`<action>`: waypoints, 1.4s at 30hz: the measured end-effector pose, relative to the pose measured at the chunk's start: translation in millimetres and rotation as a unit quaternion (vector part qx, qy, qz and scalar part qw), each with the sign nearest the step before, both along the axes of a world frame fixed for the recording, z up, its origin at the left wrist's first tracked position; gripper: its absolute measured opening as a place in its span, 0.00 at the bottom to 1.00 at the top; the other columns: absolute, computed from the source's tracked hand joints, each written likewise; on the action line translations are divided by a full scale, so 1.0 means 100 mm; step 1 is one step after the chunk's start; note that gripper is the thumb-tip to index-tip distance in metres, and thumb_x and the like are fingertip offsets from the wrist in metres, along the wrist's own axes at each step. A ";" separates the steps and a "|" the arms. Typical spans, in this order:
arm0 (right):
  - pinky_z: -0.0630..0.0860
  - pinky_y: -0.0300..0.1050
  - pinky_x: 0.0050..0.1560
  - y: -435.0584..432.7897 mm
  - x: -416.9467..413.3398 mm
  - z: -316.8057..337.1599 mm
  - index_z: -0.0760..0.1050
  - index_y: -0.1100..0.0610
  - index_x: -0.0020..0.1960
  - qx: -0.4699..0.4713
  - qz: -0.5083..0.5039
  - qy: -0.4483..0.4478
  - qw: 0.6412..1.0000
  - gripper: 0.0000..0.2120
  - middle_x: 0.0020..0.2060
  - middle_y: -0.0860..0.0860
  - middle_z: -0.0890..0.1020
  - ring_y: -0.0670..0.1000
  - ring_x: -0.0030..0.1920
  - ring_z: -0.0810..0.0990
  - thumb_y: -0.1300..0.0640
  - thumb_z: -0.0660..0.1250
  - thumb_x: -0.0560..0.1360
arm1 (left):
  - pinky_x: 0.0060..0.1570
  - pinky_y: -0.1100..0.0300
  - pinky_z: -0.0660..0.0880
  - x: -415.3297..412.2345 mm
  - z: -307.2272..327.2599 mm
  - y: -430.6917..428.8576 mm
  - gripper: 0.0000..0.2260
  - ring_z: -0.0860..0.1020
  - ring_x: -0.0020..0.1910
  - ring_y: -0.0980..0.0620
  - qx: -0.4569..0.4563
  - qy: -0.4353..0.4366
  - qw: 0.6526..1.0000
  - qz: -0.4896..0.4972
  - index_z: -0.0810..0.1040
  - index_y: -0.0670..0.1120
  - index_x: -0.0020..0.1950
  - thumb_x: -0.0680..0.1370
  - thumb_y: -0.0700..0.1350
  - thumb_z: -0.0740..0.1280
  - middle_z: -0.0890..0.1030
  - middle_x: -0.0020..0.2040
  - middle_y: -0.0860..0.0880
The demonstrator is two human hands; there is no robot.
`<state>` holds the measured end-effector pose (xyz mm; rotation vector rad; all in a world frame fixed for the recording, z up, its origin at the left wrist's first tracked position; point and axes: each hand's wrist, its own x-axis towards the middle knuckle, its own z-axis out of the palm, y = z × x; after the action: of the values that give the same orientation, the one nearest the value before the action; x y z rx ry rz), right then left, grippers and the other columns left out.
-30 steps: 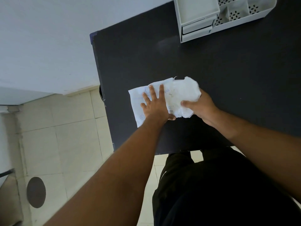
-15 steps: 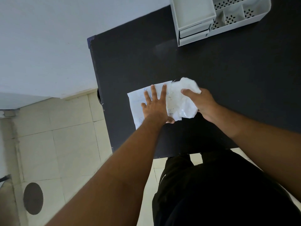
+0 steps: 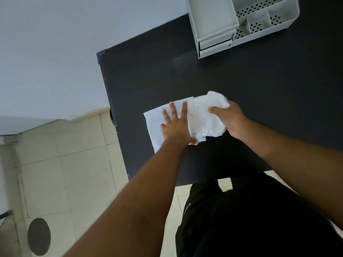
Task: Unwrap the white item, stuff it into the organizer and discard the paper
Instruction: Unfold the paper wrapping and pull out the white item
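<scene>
We read little: paper (image 3: 156,117) on table (image 3: 241,80) carries faint blue writing, circled mark near left hand (image 3: 176,127), none legible.

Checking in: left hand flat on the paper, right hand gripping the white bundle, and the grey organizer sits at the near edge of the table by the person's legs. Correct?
Not quite. The head view shows the organizer at the far end of the table, away from the person. The rest holds: left hand flat on the paper, right hand gripping the white bundle.
</scene>
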<state>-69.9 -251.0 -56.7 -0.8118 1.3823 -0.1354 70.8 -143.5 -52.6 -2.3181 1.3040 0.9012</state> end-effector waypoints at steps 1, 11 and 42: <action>0.81 0.54 0.56 0.00 -0.01 0.00 0.78 0.52 0.64 -0.008 -0.008 0.007 1.000 0.18 0.55 0.51 0.84 0.53 0.54 0.83 0.58 0.72 0.75 | 0.69 0.34 0.64 0.00 0.00 0.00 0.65 0.38 0.79 0.33 0.001 -0.001 1.000 -0.001 0.33 0.56 0.80 0.62 0.63 0.81 0.33 0.81 0.43; 0.83 0.58 0.51 0.03 -0.27 0.02 0.70 0.39 0.69 0.076 0.044 -0.122 0.989 0.34 0.62 0.48 0.81 0.53 0.61 0.81 0.70 0.69 0.73 | 0.70 0.33 0.63 0.01 0.00 0.00 0.65 0.38 0.79 0.33 0.001 -0.003 1.000 -0.001 0.34 0.56 0.80 0.62 0.64 0.80 0.34 0.81 0.43; 0.83 0.60 0.53 0.28 -0.36 -0.04 0.72 0.43 0.66 -0.061 -0.089 -0.096 0.990 0.32 0.59 0.49 0.81 0.50 0.58 0.82 0.72 0.69 0.71 | 0.71 0.34 0.61 -0.03 0.04 -0.04 0.67 0.38 0.79 0.33 0.024 0.001 1.000 0.014 0.32 0.56 0.80 0.62 0.61 0.82 0.32 0.81 0.43</action>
<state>-106.4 -223.4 -61.1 -0.7549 1.2715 -0.4302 67.9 -147.9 -48.1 -2.3057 1.2398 0.9335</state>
